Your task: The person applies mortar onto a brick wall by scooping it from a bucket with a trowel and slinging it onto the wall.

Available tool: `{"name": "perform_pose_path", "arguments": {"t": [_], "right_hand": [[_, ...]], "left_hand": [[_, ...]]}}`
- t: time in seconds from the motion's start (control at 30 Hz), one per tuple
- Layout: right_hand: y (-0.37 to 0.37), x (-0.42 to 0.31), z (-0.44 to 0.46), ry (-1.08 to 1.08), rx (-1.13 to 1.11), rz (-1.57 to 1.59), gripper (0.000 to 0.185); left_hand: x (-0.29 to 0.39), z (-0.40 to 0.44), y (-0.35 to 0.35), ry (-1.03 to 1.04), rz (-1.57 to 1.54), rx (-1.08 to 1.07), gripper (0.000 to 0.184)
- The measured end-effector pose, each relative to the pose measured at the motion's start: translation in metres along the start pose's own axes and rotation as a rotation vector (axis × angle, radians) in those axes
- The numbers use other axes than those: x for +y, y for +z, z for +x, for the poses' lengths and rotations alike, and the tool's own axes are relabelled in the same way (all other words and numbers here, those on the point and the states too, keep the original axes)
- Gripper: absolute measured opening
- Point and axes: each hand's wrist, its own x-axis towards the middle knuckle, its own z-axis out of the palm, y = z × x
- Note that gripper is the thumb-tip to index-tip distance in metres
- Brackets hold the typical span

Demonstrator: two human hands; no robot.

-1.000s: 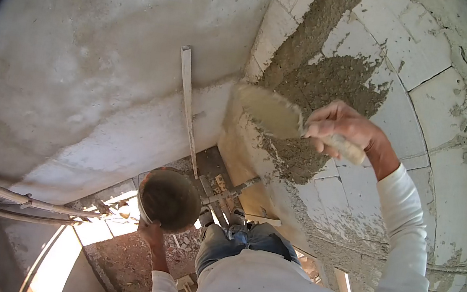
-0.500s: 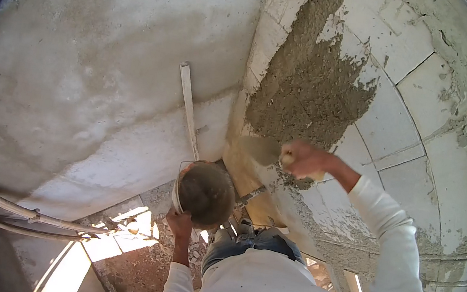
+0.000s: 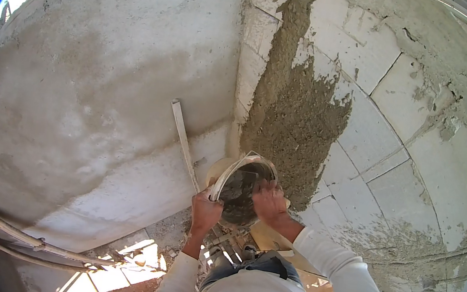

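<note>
My left hand point(image 3: 206, 209) is closed on the rim of a bucket point(image 3: 217, 170), which is tilted with its mouth toward me. Grey wet mortar point(image 3: 237, 194) lies inside. At the bucket's right side, my right hand point(image 3: 270, 202) reaches over the mouth with its fingers wrapped. It holds the trowel seen half a second ago, whose blade is now hidden in the bucket. Beyond the bucket, a rough patch of fresh mortar point(image 3: 297, 119) covers part of the right-hand block wall point(image 3: 368, 141), beside the corner.
A long straight strip point(image 3: 183, 139) leans against the smooth left wall point(image 3: 107, 68). Pipes or poles point(image 3: 40, 245) run low at the left. Rubble and sunlit debris point(image 3: 140, 258) lie on the floor near my feet. A yellowish board point(image 3: 268, 240) is below the bucket.
My right hand has come down and left from the wall to the bucket with the trowel. My left hand has raised and tilted the bucket closer to the wall corner. The view has shifted.
</note>
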Motion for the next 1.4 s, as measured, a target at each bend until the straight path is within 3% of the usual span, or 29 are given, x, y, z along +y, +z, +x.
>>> {"name": "perform_pose_path", "arguments": {"t": [0.07,0.17,0.23,0.3,0.33,0.37,0.43,0.5,0.53,0.63,0.73,0.8,0.83,0.93,1.0,1.07,1.1,1.17,1.27,1.33,1.4], "right_hand": [[0.050,-0.006,-0.019,-0.121,-0.078,-0.019,0.059],[-0.034,-0.008,-0.024,-0.058,-0.059,0.061,0.057],[-0.023,0.012,0.000,0.154,0.051,-0.026,0.053],[-0.029,0.033,0.018,0.211,-0.271,0.126,0.039],[-0.052,0.034,0.022,0.235,-0.297,0.191,0.035],[-0.063,0.040,0.026,0.302,-0.341,0.274,0.037],[-0.064,0.051,0.028,0.391,-0.366,0.415,0.031],[-0.023,0.068,0.018,0.334,-0.352,0.601,0.028],[-0.015,0.070,0.017,0.300,-0.327,0.682,0.027],[-0.012,0.057,0.006,0.429,-0.628,1.200,0.027],[-0.013,0.031,0.000,0.480,-0.578,1.384,0.040],[-0.024,0.022,-0.002,0.502,-0.595,1.425,0.040],[-0.030,0.022,-0.003,0.520,-0.597,1.440,0.040],[-0.037,0.030,-0.002,0.505,-0.576,1.289,0.042],[-0.042,0.041,0.001,0.499,-0.573,1.201,0.044],[-0.080,0.057,0.012,0.397,-0.580,0.990,0.039],[-0.098,0.070,0.021,0.269,-0.446,0.857,0.037],[-0.125,0.086,0.027,0.022,-0.230,0.612,0.034],[-0.231,0.091,0.057,-0.030,-0.296,0.528,0.026],[-0.288,0.095,0.069,-0.206,-0.194,0.558,0.023],[-0.345,0.087,0.076,-0.203,-0.217,0.775,0.019]], "left_hand": [[-0.013,0.005,0.010,0.034,0.044,0.022,0.060],[-0.010,0.009,0.020,0.176,0.066,0.096,0.063],[0.002,-0.002,0.020,0.142,0.098,0.066,0.065],[0.034,-0.006,0.014,0.065,0.201,0.024,0.066],[0.040,-0.007,0.016,0.075,0.275,0.031,0.066],[0.034,-0.006,0.017,0.276,0.226,0.081,0.076],[0.034,-0.005,0.012,0.405,0.108,0.072,0.081],[0.030,-0.006,0.007,0.472,0.022,0.060,0.083],[0.029,-0.005,0.007,0.451,-0.029,0.059,0.081],[0.027,-0.012,0.008,0.257,-0.190,0.047,0.072],[0.031,-0.023,0.008,-0.100,-0.283,0.034,0.061],[-0.013,-0.017,0.024,-0.042,-0.376,0.136,0.055],[-0.030,-0.014,0.034,-0.008,-0.428,0.181,0.052],[-0.038,-0.020,0.040,-0.215,-0.694,0.214,0.042],[-0.070,-0.017,0.044,-0.169,-0.540,0.315,0.044],[-0.055,-0.030,0.030,-0.261,-0.673,0.338,0.044],[-0.056,-0.036,0.023,-0.279,-0.707,0.351,0.044],[-0.141,-0.030,0.030,-0.182,-0.643,0.434,0.043],[-0.131,-0.048,0.010,-0.186,-0.692,0.547,0.034],[-0.156,-0.059,0.003,-0.142,-0.669,0.630,0.029],[-0.162,-0.076,-0.012,-0.288,-0.661,0.655,0.029]]}}
